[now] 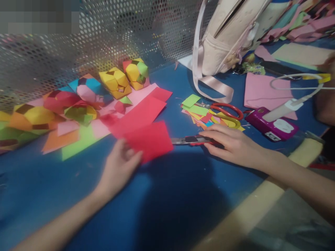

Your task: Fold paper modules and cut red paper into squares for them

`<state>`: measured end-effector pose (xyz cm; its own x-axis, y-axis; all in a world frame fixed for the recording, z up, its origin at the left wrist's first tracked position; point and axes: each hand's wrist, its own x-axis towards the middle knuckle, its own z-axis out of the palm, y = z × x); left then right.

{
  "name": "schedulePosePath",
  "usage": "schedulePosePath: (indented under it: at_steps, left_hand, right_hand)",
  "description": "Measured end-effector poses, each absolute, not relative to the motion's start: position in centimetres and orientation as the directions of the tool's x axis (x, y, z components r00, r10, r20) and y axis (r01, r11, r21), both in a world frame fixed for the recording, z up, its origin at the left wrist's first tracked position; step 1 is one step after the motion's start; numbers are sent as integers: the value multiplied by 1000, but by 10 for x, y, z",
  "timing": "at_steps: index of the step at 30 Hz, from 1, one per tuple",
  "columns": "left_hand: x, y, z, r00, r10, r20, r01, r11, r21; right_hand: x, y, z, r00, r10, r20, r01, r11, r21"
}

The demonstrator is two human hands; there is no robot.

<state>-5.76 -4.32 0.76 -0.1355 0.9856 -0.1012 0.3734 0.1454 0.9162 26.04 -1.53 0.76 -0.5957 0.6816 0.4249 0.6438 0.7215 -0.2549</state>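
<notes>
A red sheet of paper is pinched by its lower left side between the thumb and fingers of my left hand, over the blue table. My right hand lies palm down, its fingers closed over the handles of a pair of scissors. The blades point left, with their tips at the right edge of the red sheet. Whether they overlap it I cannot tell. Behind the left hand, more red paper lies on a pile. Just beyond the right hand are small paper scraps and other red-handled scissors.
Several folded paper balls line the perforated metal panel. A pale bag with a ribbon strap stands at the back. To the right are a purple device with a white cable plugged in and pink paper.
</notes>
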Motion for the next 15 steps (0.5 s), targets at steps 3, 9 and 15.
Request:
schedulePosePath:
  at_steps: [3,9,15]
  left_hand:
    - [-56,-42,4,-102,994,-46,343,79,936]
    - [-52,-41,8,-103,994,-45,337,77,938]
    - [-50,-42,7,-124,992,-38,333,78,940]
  right_hand:
    - [264,-19,8,-601,681,418,661,718,-219]
    - [269,-24,6,-588,696,412,682,701,-211]
    - [270,-26,6,-550,721,421,720,665,-199]
